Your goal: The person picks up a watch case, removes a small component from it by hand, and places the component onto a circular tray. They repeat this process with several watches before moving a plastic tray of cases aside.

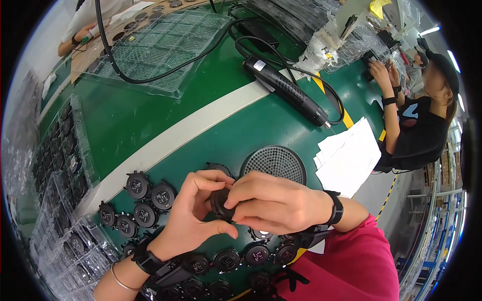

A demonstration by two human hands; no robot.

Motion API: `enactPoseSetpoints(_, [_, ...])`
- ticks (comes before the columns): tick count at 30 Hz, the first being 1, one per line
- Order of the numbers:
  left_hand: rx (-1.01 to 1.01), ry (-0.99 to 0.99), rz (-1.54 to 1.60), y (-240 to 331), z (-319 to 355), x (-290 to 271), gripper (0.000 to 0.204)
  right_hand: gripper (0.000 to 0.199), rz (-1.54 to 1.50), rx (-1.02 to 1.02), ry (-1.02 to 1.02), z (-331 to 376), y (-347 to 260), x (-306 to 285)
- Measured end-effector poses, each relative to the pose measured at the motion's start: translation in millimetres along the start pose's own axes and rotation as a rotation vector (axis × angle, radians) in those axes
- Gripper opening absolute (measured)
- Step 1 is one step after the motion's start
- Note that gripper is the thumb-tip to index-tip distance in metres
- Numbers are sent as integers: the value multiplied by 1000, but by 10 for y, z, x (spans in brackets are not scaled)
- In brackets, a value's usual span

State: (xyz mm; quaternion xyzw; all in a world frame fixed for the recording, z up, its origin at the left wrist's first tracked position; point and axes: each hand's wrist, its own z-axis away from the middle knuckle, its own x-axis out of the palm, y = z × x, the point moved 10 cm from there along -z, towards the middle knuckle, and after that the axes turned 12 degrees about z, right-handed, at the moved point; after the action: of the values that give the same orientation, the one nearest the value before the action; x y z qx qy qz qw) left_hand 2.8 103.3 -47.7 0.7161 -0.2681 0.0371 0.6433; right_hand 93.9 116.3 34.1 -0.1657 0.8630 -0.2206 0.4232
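My left hand (183,220) and my right hand (281,203) meet over the green bench, both closed on one dark round watch case (219,204). The left fingers and thumb curl around it from the left, and the right fingertips press on its side and top. Much of the case is hidden behind the fingers. Several similar black watch cases lie left of my hands, such as a watch case (145,214). More lie below them, among them another watch case (256,255). Just beyond my right hand sits a round black dish (275,161) with a dimpled grid.
A black electric screwdriver (288,93) lies at the back with its cable looping around. White paper sheets (349,156) are on the right. Clear plastic trays (170,45) stand at the back left; a filled tray (63,150) is at left. A co-worker (422,115) works at right.
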Motion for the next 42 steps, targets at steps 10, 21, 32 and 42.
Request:
enactPoseSetpoints(10, [-5, 7, -38, -24, 12, -14, 72, 16, 94, -63, -31, -1, -75, 86])
enactPoseSetpoints(21, [-45, -2, 33, -67, 16, 17, 69, 17, 54, -69, -67, -5, -71, 105])
enactPoseSetpoints(32, [-41, 20, -4, -42, 14, 19, 65, 20, 119, 4, -84, 24, -38, 165])
enactPoseSetpoints(42, [-119, 23, 32, -66, 22, 19, 58, 22, 24, 56, -117, 45, 18, 180])
